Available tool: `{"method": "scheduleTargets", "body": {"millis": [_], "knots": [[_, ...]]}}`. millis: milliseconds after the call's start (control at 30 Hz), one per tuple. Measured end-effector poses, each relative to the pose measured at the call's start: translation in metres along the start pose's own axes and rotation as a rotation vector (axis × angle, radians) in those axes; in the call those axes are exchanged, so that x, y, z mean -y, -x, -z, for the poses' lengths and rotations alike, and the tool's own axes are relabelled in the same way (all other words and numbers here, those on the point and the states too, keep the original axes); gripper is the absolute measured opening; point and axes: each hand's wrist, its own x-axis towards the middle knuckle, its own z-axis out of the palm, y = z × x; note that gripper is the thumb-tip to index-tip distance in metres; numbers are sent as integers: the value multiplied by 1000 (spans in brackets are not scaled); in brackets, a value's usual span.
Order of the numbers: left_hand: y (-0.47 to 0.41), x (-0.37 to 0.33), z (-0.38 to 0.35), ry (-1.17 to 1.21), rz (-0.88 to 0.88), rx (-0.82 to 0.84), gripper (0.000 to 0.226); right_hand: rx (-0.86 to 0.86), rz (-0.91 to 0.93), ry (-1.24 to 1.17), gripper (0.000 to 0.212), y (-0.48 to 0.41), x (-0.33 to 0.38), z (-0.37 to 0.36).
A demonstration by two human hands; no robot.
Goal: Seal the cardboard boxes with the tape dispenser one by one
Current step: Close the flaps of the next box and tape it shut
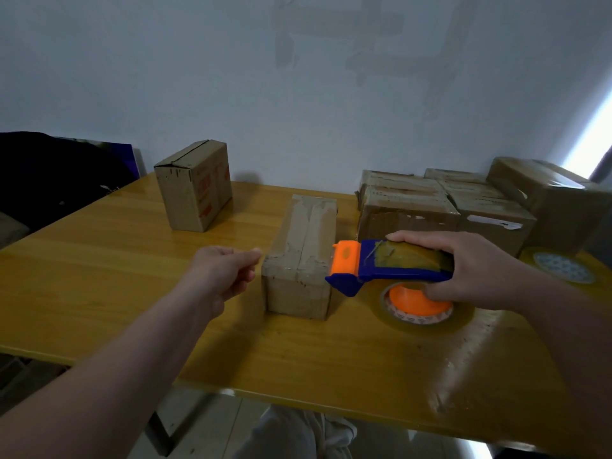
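Yellow table (99, 276) is carrying everything. Stack of boxes (430, 210) is sitting at rear right against the wall. Taped box (298, 260) is lying centre, long side running away from the camera. Upright box (193, 187) is standing rear left, well apart. Tape dispenser (381, 270) is sitting just right of the taped box, orange head at its near top edge. Right hand (480, 270) is gripping the dispenser body. Left hand (222, 273) is hovering just left of the taped box, fingers loosely curled, holding nothing. Spare tape roll (563, 266) is lying far right.
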Motion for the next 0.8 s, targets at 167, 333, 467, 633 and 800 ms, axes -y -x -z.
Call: {"method": "scheduleTargets", "body": {"millis": [167, 333, 467, 633, 800], "knots": [[-4, 6, -1, -4, -11, -32, 18, -6, 12, 16, 79, -3, 0, -3], [-7, 16, -3, 1, 23, -31, 21, 3, -12, -20, 80, -4, -4, -12], [-8, 21, -1, 20, 43, 10, 22, -7, -27, -63, 82, -3, -9, -21], [-3, 22, -3, -23, 36, 30, 21, -14, -22, -145, 83, -2, -14, -31], [0, 26, -2, -238, 37, 47, 18, -24, -25, -198, 85, 0, -16, -35]]}}
